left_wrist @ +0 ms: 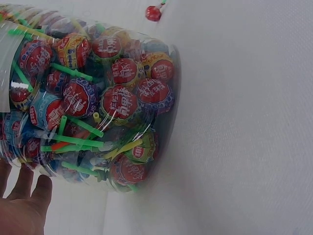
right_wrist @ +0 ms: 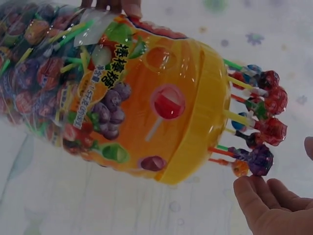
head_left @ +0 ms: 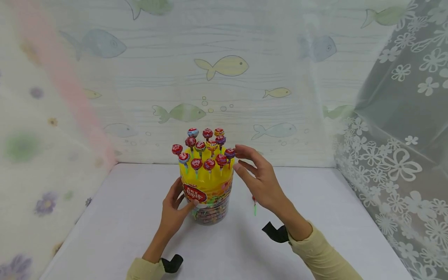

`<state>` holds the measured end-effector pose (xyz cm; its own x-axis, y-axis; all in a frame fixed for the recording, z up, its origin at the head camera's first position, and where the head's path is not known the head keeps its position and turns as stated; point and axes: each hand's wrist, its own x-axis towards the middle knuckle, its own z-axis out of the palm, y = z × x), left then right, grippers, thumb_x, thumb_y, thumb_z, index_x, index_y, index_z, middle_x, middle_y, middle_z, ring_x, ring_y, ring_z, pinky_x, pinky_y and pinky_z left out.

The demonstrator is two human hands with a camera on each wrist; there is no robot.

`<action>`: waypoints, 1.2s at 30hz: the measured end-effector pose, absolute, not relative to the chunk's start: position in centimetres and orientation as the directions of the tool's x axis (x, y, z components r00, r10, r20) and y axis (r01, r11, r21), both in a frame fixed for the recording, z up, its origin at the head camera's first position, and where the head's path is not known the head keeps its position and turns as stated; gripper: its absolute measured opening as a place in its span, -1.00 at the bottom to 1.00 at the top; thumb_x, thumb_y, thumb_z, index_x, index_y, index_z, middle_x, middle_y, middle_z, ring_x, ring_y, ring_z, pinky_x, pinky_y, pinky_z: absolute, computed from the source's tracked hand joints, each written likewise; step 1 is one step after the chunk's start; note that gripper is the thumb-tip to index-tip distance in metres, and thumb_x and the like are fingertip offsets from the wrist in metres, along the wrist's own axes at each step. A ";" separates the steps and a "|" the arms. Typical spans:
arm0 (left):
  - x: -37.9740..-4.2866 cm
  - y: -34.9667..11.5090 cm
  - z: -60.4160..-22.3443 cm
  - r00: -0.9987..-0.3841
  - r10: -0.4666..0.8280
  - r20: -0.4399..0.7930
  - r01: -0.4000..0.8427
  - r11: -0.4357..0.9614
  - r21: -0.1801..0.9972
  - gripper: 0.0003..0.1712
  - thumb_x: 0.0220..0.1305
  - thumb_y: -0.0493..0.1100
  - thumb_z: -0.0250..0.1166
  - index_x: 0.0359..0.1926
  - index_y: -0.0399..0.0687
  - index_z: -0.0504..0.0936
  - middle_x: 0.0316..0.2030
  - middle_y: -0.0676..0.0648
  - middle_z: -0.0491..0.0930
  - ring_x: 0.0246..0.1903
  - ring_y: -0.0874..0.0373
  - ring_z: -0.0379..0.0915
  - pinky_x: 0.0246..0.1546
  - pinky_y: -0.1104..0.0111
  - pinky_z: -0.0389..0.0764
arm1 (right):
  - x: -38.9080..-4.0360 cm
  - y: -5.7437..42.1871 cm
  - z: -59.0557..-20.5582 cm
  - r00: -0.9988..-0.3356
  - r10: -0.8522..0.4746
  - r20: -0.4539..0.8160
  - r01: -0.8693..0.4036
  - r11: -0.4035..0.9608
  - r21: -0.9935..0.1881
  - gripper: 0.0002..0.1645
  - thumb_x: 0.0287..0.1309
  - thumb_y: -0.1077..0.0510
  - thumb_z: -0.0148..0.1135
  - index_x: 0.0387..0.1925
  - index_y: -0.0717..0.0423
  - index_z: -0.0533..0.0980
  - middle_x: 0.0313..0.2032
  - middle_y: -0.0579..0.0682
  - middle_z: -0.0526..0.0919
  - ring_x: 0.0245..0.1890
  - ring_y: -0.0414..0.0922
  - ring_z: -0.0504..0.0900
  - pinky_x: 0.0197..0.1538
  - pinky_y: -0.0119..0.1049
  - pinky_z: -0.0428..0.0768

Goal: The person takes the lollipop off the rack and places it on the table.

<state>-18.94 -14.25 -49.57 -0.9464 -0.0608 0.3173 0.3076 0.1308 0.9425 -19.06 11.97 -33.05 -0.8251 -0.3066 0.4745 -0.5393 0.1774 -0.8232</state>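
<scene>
Fingers, right hand (head_left: 260, 179): parted, thumb away from forefinger, pinching nothing. Purple-wrapped lollipop (head_left: 230, 153): just left of these fingertips, at the lid's right edge; stick near upright, ball uppermost; whether fingertip and wrapper touch, cannot tell. Right hand nearer; left hand lower, farther off. Fingers, left hand (head_left: 176, 198): curled round the jar (head_left: 210, 214), thumb on its front. Jar: upright, left of the right fingers, reaching below them. Yellow lid (right_wrist: 210, 112): beneath further lollipops (head_left: 209, 165), left of the right fingers. Loose lollipop (head_left: 254, 200): on white tabletop (head_left: 297, 217), below the right fingers.
</scene>
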 end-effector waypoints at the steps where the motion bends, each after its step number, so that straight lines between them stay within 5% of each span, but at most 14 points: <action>1: -18.9 -14.2 -49.6 -0.947 -0.061 0.314 0.305 0.125 0.944 -0.03 0.25 -0.34 0.42 0.58 -0.07 0.12 0.52 -0.11 0.24 0.49 -0.04 0.18 0.35 0.51 0.34 | -19.2 11.9 -33.1 -0.826 -0.308 0.472 -0.538 0.179 -0.824 -0.46 0.46 0.22 0.13 0.41 0.15 0.35 0.30 0.09 0.48 0.32 0.00 0.46 0.34 -0.18 0.52; 9: -18.9 -14.2 -49.6 -0.949 -0.064 0.309 0.301 0.113 0.947 -0.02 0.24 -0.34 0.42 0.58 -0.08 0.12 0.51 -0.11 0.24 0.48 -0.07 0.18 0.30 0.61 0.34 | -20.2 11.4 -33.5 -0.816 -0.298 0.495 -0.554 0.165 -0.816 -0.56 0.55 0.25 -0.06 0.36 0.23 0.38 0.26 0.14 0.51 0.26 0.01 0.54 0.29 -0.09 0.57; 36: -18.8 -14.1 -49.6 -0.939 -0.062 0.337 0.328 0.122 0.937 -0.06 0.27 -0.35 0.40 0.57 -0.10 0.13 0.51 -0.16 0.23 0.50 -0.14 0.15 0.32 0.59 0.32 | -22.4 10.7 -34.5 -0.852 -0.237 0.466 -0.502 0.120 -0.856 -0.64 0.27 0.41 0.28 0.10 0.29 0.57 0.02 0.16 0.68 0.00 0.04 0.69 0.02 -0.28 0.72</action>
